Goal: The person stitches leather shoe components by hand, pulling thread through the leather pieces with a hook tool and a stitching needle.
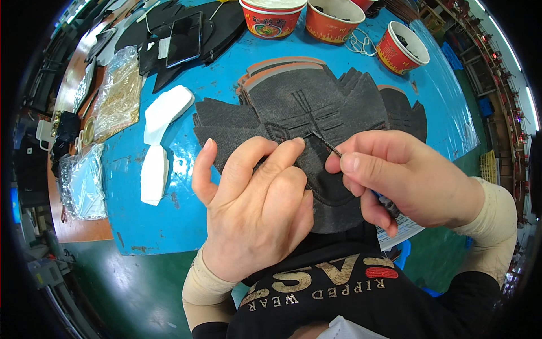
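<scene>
I see a blue tabletop (127,198) above a green floor (135,288). The right hand (406,175) pinches a thin dark strip (326,143); the left hand (254,209) hides its underside, so I can't tell its grip.

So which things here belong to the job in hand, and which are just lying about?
Seemingly in the job:
- grey pieces, under the left hand
- thin dark item, in the right hand

Apparently lying about:
- phone
- clear bags
- perhaps tubs
- perhaps white pieces
</scene>
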{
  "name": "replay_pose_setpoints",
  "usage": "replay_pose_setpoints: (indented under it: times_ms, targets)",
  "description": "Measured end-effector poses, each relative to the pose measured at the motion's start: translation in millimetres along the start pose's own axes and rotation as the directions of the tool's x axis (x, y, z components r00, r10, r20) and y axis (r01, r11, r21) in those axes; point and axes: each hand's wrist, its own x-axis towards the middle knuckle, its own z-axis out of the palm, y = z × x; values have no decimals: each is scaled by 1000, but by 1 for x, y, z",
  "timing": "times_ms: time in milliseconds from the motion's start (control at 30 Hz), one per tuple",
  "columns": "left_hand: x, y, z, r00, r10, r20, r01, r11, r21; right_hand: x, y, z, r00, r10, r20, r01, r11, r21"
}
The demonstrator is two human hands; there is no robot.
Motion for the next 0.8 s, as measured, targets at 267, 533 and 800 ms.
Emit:
replay_pose_setpoints:
  times_ms: [267,533,800]
  targets:
    - [1,0,0,1000,10,-17,-10,999,30,1,20,1,992,-121,-21,122,989,82]
    - [15,-1,-9,998,56,21,-58,996,67,10,22,-25,736,-586,-338,600,796,-75]
    - [17,5,-9,994,72,78,-85,980,180,48,20,-19,540,-842,-2,660,425,-619]
